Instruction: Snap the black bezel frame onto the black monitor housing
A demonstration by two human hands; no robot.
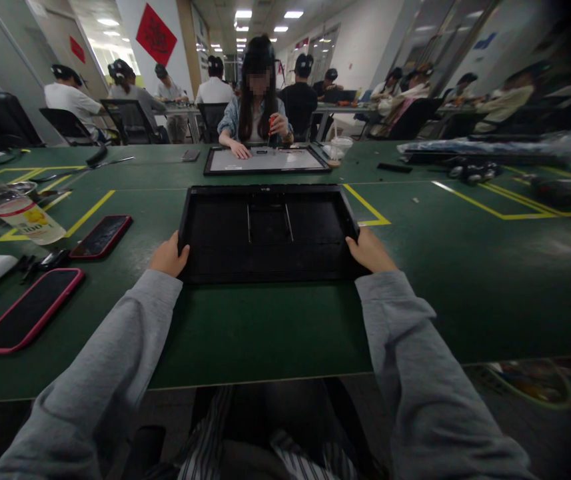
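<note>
A black flat panel (pixel 268 230), like the back of a monitor, lies flat on the green table (pixel 245 333) in front of me. My left hand (pixel 168 255) grips its near left corner, fingers curled over the edge. My right hand (pixel 371 250) grips the near right corner the same way. Both arms wear grey sleeves.
Two phones in pink cases (pixel 30 309) (pixel 101 235) lie at the left, with a plastic bottle (pixel 25 215) on its side and small tools beside them. Across the table a person works on a white-faced panel (pixel 266 160). Yellow tape lines (pixel 368 208) mark the table. More people sit behind.
</note>
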